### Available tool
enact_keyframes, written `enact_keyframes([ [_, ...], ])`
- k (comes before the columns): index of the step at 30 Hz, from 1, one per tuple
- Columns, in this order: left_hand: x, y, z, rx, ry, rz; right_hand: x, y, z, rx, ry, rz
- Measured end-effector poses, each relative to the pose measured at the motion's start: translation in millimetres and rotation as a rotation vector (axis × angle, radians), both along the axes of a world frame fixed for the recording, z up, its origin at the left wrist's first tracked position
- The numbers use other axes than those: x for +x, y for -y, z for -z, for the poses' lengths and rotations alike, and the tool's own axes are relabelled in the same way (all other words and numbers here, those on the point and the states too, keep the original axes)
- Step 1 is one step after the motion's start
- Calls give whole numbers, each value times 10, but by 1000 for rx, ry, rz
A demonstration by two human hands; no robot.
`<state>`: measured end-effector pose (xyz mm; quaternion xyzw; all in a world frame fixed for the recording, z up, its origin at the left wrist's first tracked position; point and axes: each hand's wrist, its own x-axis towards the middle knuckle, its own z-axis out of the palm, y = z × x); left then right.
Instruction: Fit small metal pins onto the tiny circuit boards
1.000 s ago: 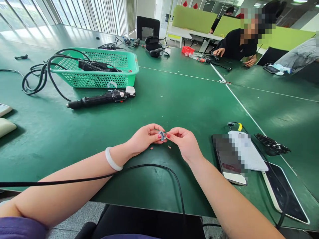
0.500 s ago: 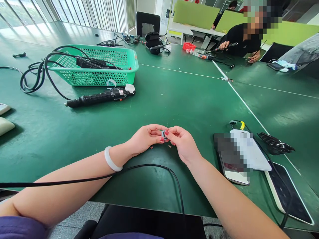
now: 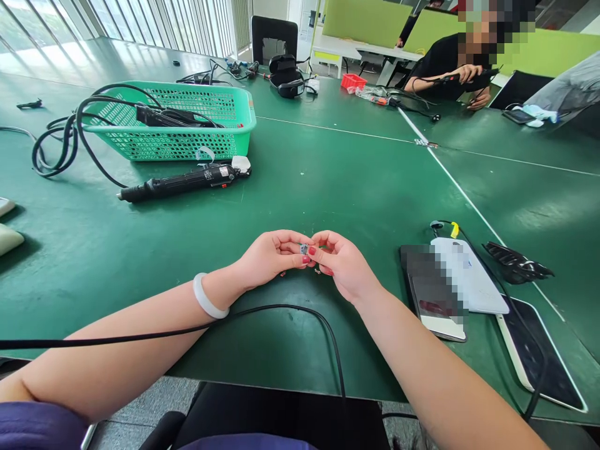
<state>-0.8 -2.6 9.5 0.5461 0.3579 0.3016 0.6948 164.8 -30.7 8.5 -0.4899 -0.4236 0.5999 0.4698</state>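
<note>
Between both hands, just above the green table, is a small grey-blue part with dark details, too small to name its kind. My left hand pinches it from the left with thumb and fingers. From the right, my right hand has its thumb and fingertips closed at the part's edge; the fingers largely cover it. Tiny copper-coloured pieces lie on the table under the hands. A black cable arches across in front of my left wrist.
A green basket with cables and a black device stands at left, a black electric screwdriver in front of it. At right lie phones and a crumpled black item. Across the table a person holds a dark tool.
The small part has turned slightly in my fingers, with both hands still at it. My view has shifted a little. The person opposite has raised the tool.
</note>
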Motion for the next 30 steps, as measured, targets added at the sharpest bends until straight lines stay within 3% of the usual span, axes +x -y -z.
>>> enact_keyframes([
  [4,-8,-50,-15,-152,104,-105,271,-53,-56,136,88,-2],
  [6,-26,-84,-13,-226,115,-163,424,-58,-75,175,393,-34],
  [9,-50,-120,-2,-281,135,-226,563,-39,-74,127,883,-203],
  [12,-54,-128,1,-292,128,-252,560,-13,-54,115,1054,-294],
  [18,-49,-130,1,-174,13,-170,347,36,-60,307,1052,-282],
  [24,-56,-80,1,235,-252,-80,56,37,-48,459,834,40],
  [27,-60,-25,-21,433,-382,-10,-46,23,-33,498,812,60],
  [30,-67,13,-51,522,-417,28,-88,38,-8,526,786,73],
])
